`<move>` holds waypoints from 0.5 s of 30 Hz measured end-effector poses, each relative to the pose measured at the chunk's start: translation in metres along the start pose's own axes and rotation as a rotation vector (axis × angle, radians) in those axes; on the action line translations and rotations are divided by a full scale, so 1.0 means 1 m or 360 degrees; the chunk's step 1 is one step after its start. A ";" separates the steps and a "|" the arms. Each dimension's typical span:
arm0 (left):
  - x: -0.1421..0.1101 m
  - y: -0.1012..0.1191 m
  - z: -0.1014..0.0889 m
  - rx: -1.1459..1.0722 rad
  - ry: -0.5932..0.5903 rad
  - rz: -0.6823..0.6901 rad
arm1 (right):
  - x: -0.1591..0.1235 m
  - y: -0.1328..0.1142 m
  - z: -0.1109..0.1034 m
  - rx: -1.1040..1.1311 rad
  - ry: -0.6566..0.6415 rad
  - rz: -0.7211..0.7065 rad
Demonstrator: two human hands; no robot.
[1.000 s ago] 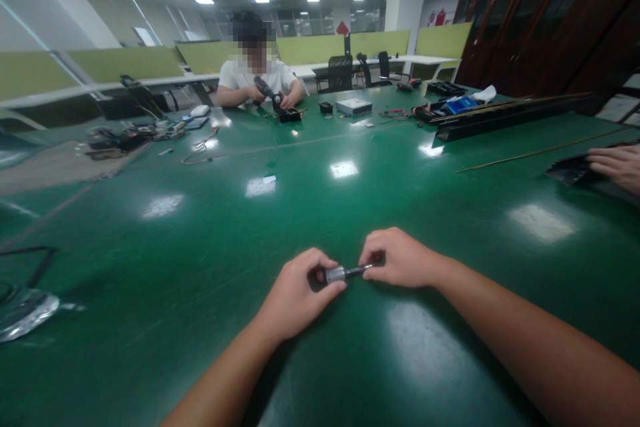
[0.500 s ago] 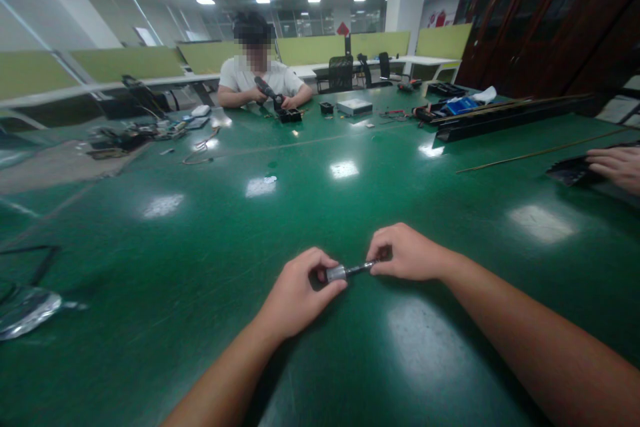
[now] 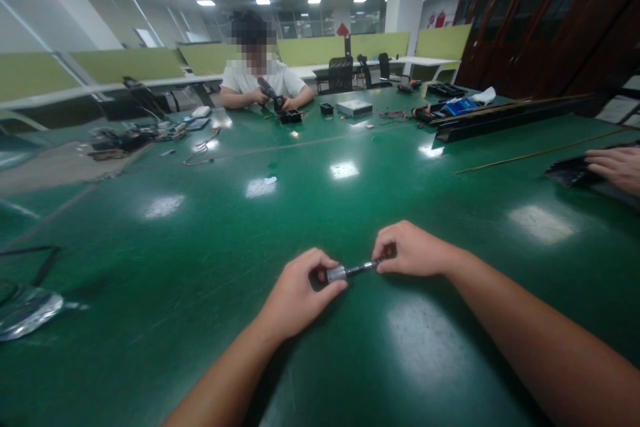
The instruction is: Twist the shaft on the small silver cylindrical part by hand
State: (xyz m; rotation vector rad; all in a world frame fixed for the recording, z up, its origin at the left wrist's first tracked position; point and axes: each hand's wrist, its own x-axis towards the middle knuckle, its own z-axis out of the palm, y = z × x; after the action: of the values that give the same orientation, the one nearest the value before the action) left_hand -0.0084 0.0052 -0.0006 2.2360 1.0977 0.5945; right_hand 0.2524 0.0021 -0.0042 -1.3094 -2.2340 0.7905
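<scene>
Compared with the earlier frames, a longer stretch of the dark rod (image 3: 360,269) has been bared beside the silver cylinder (image 3: 337,273), since the right hand (image 3: 413,250) has been drawn farther to the right of it, while the left hand (image 3: 301,295) has been kept almost in place. The cylinder is gripped at its right end between the thumb and fingers of the left hand, and its other end is hidden by them. The rod projects from the cylinder toward the right, slightly raised in the view, and its far tip is pinched by the thumb and fingers of the right hand; a brighter band is seen just short of that pinch. Whether the cylinder is rested on the green worktop (image 3: 325,213) or held just above it cannot be told. Well beyond the cylinder, a dark power tool (image 3: 270,91) is held by a person in a white shirt (image 3: 285,79) over a black box (image 3: 291,117). Far to the right of the cylinder, a black part (image 3: 570,171) is touched by a co-worker's hand (image 3: 614,165). Any print on the blue packet (image 3: 460,105), beyond the cylinder and to its right, is too small to be read.
</scene>
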 end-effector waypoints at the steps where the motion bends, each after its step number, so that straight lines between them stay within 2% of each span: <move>1: 0.000 0.000 0.000 -0.0001 -0.0001 -0.0001 | -0.001 0.002 -0.002 0.0009 -0.0018 0.0028; 6: 0.000 -0.001 -0.002 -0.0002 0.0002 0.0010 | -0.002 0.007 -0.007 0.0083 -0.0051 0.0087; 15: 0.002 0.001 0.000 0.0011 0.0030 0.0009 | 0.002 -0.002 0.007 0.0048 0.0062 -0.0069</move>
State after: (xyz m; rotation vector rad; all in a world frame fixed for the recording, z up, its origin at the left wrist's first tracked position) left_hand -0.0071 0.0063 0.0004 2.2439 1.1047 0.6159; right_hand 0.2461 0.0012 -0.0076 -1.2479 -2.2036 0.7733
